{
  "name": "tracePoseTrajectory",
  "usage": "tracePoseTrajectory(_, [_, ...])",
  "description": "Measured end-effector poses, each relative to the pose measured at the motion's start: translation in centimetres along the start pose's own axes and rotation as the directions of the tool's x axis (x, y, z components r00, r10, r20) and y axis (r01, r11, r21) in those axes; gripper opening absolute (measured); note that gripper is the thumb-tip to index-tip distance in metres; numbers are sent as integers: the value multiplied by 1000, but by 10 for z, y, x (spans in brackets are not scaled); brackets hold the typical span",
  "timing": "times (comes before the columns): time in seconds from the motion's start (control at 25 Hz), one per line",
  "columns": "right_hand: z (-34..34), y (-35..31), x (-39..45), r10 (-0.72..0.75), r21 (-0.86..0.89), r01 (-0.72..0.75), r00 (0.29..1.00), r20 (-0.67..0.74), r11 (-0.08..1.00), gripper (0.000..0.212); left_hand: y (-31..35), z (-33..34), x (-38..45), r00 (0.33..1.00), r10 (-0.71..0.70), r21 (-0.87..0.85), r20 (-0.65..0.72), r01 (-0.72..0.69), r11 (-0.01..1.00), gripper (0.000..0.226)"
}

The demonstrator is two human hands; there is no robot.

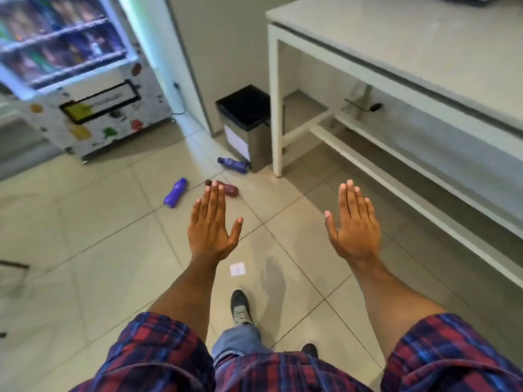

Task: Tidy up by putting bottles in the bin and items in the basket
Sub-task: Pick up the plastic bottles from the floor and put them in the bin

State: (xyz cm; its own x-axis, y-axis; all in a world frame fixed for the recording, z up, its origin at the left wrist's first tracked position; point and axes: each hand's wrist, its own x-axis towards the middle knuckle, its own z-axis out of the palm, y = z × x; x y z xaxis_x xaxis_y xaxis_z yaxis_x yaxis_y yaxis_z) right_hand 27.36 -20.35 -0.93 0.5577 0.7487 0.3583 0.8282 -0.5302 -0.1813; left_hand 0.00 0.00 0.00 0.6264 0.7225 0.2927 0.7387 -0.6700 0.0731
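Three bottles lie on the tiled floor ahead of me. A purple bottle (175, 192) is on its side to the left. A dark red bottle (228, 189) lies just beyond my left fingertips. A blue-purple bottle (234, 164) rests against the base of the bin (245, 114), a grey metal box with an open black top beside the table leg. My left hand (211, 225) and my right hand (353, 224) are held out flat, palms down, fingers extended, holding nothing. Both hover above the floor, short of the bottles. No basket is in view.
A white table (396, 49) with a lower rail fills the right side. A vending machine (85, 80) stands at the far left. A small white paper slip (237, 269) lies on the floor between my arms. My shoes show below.
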Motion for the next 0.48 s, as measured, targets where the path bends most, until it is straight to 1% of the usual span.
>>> tracePoseTrajectory(0.08, [-2, -29, 5, -80, 19, 79, 996, 45, 997, 73, -20, -16, -15, 995, -101, 43, -23, 102, 994, 84])
tracePoseTrajectory(0.24, [7, -85, 14, -149, 29, 147, 983, 105, 989, 72, -74, -28, -44, 978, -207, 75, -29, 208, 975, 85])
tracePoseTrajectory(0.36, [21, -121, 24, -167, 20, 166, 978, 128, 986, 72, -124, -27, -54, 967, -254, 70, -6, 254, 965, 85])
tracePoseTrajectory(0.48, [36, -162, 32, -143, 11, 143, 982, 121, 990, 72, -170, -23, -52, 964, -266, 55, 17, 265, 963, 84])
